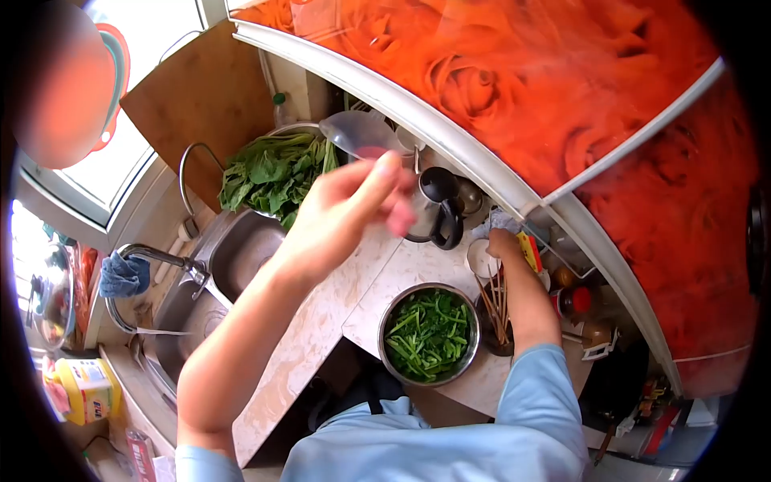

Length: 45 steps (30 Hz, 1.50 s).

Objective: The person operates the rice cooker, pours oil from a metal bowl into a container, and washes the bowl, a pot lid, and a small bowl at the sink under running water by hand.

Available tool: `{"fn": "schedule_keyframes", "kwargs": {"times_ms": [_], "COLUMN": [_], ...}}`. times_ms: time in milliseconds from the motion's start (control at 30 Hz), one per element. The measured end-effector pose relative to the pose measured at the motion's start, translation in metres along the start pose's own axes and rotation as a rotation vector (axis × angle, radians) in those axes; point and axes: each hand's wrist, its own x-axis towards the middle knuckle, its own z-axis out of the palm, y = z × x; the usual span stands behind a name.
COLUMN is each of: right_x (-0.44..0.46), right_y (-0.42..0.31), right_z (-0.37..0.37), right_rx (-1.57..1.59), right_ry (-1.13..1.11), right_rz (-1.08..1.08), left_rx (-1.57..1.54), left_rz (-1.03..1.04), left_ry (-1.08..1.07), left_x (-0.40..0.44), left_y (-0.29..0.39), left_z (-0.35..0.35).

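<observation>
My left hand is raised over the counter, blurred, with its fingers bent; whether it holds anything is too smeared to tell. Farther right, my right hand reaches to the back of the counter, beside a small white bowl and a crumpled clear plastic bag. Its fingertips are hidden. Below it chopsticks stand in a dark holder. A metal bowl of chopped greens sits near the counter's front edge. Behind my left hand is a kettle with a black handle.
Leafy greens lie in a container behind the double sink. A faucet and a blue cloth are at the left. Red cabinets overhang the counter. A red-lidded jar stands at the right.
</observation>
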Motion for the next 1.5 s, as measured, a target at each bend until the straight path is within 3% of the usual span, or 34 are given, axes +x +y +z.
{"fn": "schedule_keyframes", "kwargs": {"times_ms": [200,233,400,567,700,900,933,1000,1033,1067,1133,1200,1300,1433,1500], "right_x": [-0.001,-0.004,-0.051,-0.165,-0.262,-0.294,-0.293,-0.300,-0.301,-0.305,-0.317,-0.323,-0.353,-0.344,-0.335], "right_y": [0.006,0.009,0.027,0.002,-0.105,-0.328,-0.368,-0.450,-0.486,-0.525,-0.594,-0.649,-0.689,-0.728,-0.741], "right_z": [-0.015,-0.015,-0.043,-0.069,-0.118,-0.101,-0.085,-0.059,-0.049,-0.036,-0.003,0.040,0.026,0.034,0.024], "right_rx": [-0.017,0.070,0.312,0.580,0.543,0.627,0.626,0.659,0.701,0.738,0.874,0.880,1.067,0.706,0.578], "right_ry": [-0.013,0.119,0.369,0.525,0.621,0.283,0.257,0.197,0.094,-0.006,-0.003,0.147,-0.456,0.027,0.047], "right_rz": [-0.203,-0.221,-0.178,-0.027,-0.177,-0.754,-0.860,-1.007,-1.018,-1.014,-1.163,-1.280,-0.940,-1.069,-1.076], "left_rx": [0.025,-0.044,-0.140,-0.225,-0.311,-0.850,-0.958,-0.879,-0.922,-0.999,-0.920,-0.756,-0.435,-0.335,-0.338], "left_rz": [-0.312,-0.370,-0.479,-0.523,-0.420,-0.055,0.047,0.026,0.005,0.026,0.154,0.222,0.303,0.279,0.215], "left_ry": [0.217,0.274,0.469,0.470,0.339,0.312,0.367,0.572,0.804,0.881,1.047,1.221,1.361,1.399,1.429], "left_x": [-0.100,-0.120,-0.212,-0.247,-0.250,-0.261,-0.276,-0.312,-0.325,-0.344,-0.371,-0.388,-0.399,-0.413,-0.417], "left_y": [-0.101,-0.118,-0.189,-0.204,-0.201,-0.208,-0.225,-0.249,-0.243,-0.250,-0.254,-0.250,-0.264,-0.273,-0.264], "left_z": [-0.060,-0.069,-0.101,-0.087,-0.067,-0.103,-0.116,-0.148,-0.158,-0.184,-0.228,-0.263,-0.306,-0.326,-0.325]}}
